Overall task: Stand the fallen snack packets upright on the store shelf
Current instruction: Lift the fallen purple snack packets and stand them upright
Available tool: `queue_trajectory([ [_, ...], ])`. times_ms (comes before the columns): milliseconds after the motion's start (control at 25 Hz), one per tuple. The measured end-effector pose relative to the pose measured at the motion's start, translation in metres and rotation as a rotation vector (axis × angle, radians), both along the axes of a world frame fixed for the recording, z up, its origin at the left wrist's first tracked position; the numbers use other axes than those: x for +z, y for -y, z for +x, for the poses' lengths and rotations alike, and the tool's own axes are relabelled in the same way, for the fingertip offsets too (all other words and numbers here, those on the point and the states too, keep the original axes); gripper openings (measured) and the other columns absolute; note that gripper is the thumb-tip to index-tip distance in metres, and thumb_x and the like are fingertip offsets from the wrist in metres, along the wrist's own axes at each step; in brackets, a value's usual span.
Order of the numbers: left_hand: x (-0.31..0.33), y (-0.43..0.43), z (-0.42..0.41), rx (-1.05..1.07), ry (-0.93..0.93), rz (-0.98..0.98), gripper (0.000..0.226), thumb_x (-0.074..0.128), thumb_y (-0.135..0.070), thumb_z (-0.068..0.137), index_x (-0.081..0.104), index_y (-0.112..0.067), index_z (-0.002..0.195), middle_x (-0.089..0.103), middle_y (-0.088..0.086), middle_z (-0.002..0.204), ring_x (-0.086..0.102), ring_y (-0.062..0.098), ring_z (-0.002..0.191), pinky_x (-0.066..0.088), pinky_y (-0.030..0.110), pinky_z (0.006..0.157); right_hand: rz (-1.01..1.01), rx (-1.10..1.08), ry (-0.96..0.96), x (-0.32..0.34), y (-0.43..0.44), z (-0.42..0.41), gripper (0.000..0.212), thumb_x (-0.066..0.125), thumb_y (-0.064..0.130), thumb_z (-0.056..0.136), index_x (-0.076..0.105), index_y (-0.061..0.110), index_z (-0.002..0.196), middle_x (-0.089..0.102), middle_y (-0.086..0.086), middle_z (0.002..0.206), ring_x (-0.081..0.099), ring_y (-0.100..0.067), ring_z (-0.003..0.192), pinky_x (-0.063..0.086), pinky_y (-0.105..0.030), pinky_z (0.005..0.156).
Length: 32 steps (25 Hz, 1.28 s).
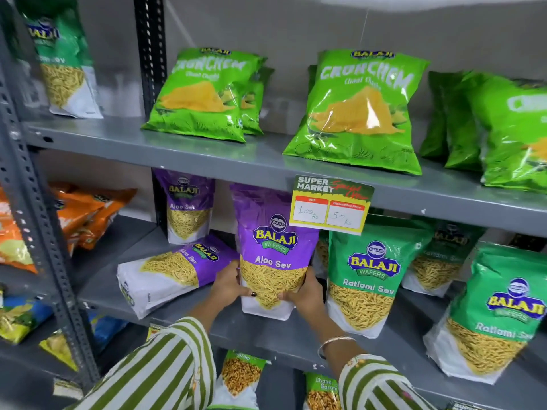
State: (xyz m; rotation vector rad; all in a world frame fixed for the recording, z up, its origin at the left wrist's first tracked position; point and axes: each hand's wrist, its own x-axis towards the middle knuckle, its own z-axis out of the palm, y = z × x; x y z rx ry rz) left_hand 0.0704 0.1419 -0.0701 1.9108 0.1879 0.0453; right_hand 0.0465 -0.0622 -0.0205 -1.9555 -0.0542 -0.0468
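A purple Aloo Sev packet (273, 247) stands upright on the middle shelf (266, 335), held low on both sides. My left hand (229, 284) grips its left edge and my right hand (306, 292) grips its right edge. Just to its left a second purple Aloo Sev packet (168, 269) lies fallen on its side, its top pointing right. A third purple packet (188, 207) stands upright behind it at the back of the shelf.
Green Ratlami Sev packets (370, 279) stand to the right. A price tag (331, 204) hangs from the upper shelf edge. Green Crunchem bags (361, 110) lean on the upper shelf. Orange packets (85, 214) lie at left beyond a grey upright post (38, 220).
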Motion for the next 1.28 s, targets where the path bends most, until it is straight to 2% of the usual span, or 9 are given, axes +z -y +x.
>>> queue_trajectory([
  [200, -0.010, 0.001, 0.029, 0.039, 0.031, 0.055, 0.082, 0.078, -0.018, 0.032, 0.052, -0.011, 0.109, 0.068, 0.018, 0.111, 0.064, 0.033, 0.104, 0.052, 0.054, 0.090, -0.034, -0.037, -0.041, -0.016, -0.008, 0.035, 0.072, 0.081, -0.005, 0.060, 0.042, -0.004, 0.120, 0.063, -0.020, 0.120, 0.060, -0.028, 0.108, 0.043, -0.024, 0.078],
  [400, -0.009, 0.003, 0.034, 0.074, 0.032, 0.096, 0.071, 0.080, 0.000, 0.047, 0.049, -0.010, 0.111, 0.065, 0.020, 0.116, 0.062, 0.033, 0.107, 0.050, 0.054, 0.094, -0.012, -0.008, -0.026, -0.026, -0.007, 0.048, 0.070, 0.078, -0.009, 0.062, 0.042, -0.004, 0.123, 0.063, -0.019, 0.120, 0.054, -0.014, 0.096, 0.037, -0.010, 0.069],
  [640, 0.007, 0.006, 0.018, 0.068, -0.038, 0.199, 0.086, 0.083, -0.001, 0.055, 0.038, -0.005, 0.128, 0.056, 0.016, 0.129, 0.052, 0.031, 0.122, 0.044, 0.045, 0.103, -0.081, -0.028, -0.145, -0.031, -0.007, 0.050, 0.074, 0.080, 0.006, 0.065, 0.039, -0.004, 0.125, 0.056, -0.020, 0.128, 0.053, -0.031, 0.118, 0.042, -0.032, 0.091],
  [720, 0.021, -0.002, 0.001, 0.098, -0.040, 0.250, 0.085, 0.081, -0.002, 0.060, 0.037, -0.002, 0.132, 0.050, 0.017, 0.135, 0.047, 0.031, 0.125, 0.042, 0.041, 0.104, -0.238, -0.013, -0.301, -0.028, -0.006, 0.049, 0.057, 0.080, 0.018, 0.068, 0.051, -0.003, 0.112, 0.059, -0.019, 0.123, 0.061, -0.030, 0.105, 0.047, -0.035, 0.091],
  [800, 0.036, -0.019, -0.017, 0.147, -0.037, 0.321, 0.075, 0.077, -0.004, 0.068, 0.039, 0.001, 0.132, 0.046, 0.020, 0.140, 0.044, 0.032, 0.128, 0.038, 0.038, 0.107, -0.380, 0.130, -0.498, -0.018, -0.008, 0.042, 0.025, 0.073, 0.025, 0.076, 0.055, 0.007, 0.076, 0.069, -0.018, 0.094, 0.064, -0.019, 0.057, 0.054, -0.038, 0.073],
  [840, 0.045, -0.032, -0.028, 0.176, -0.042, 0.388, 0.067, 0.074, -0.008, 0.072, 0.043, 0.001, 0.131, 0.047, 0.020, 0.139, 0.045, 0.032, 0.127, 0.037, 0.035, 0.107, -0.367, 0.190, -0.580, -0.010, -0.013, 0.034, 0.029, 0.069, 0.022, 0.080, 0.047, 0.010, 0.066, 0.063, -0.015, 0.073, 0.054, -0.015, 0.038, 0.053, -0.037, 0.057],
  [1000, 0.070, -0.100, -0.053, 0.221, -0.070, 0.590, 0.048, 0.065, -0.022, 0.081, 0.054, -0.002, 0.123, 0.060, 0.020, 0.126, 0.056, 0.032, 0.116, 0.042, 0.037, 0.096, -0.424, 0.256, -0.522, 0.016, -0.059, 0.013, 0.035, 0.065, 0.026, 0.083, 0.038, 0.009, 0.070, 0.044, -0.008, 0.059, 0.042, -0.016, 0.047, 0.036, -0.029, 0.047],
  [1160, 0.060, -0.182, -0.047, 0.261, -0.149, 0.598, 0.045, 0.057, -0.030, 0.086, 0.053, 0.002, 0.118, 0.060, 0.022, 0.121, 0.056, 0.035, 0.113, 0.043, 0.039, 0.095, -0.112, 0.167, -0.508, 0.009, -0.145, 0.007, 0.036, 0.066, 0.035, 0.080, 0.039, 0.015, 0.066, 0.038, -0.004, 0.057, 0.035, -0.014, 0.045, 0.032, -0.024, 0.044],
  [1280, 0.044, -0.230, -0.029, 0.227, -0.236, 0.447, 0.052, 0.051, -0.036, 0.089, 0.049, 0.002, 0.125, 0.055, 0.021, 0.131, 0.051, 0.033, 0.121, 0.040, 0.037, 0.100, 0.190, 0.088, -0.697, -0.010, -0.204, -0.005, 0.028, 0.062, 0.036, 0.084, 0.044, 0.014, 0.080, 0.038, -0.005, 0.070, 0.041, -0.014, 0.061, 0.041, -0.030, 0.067],
])
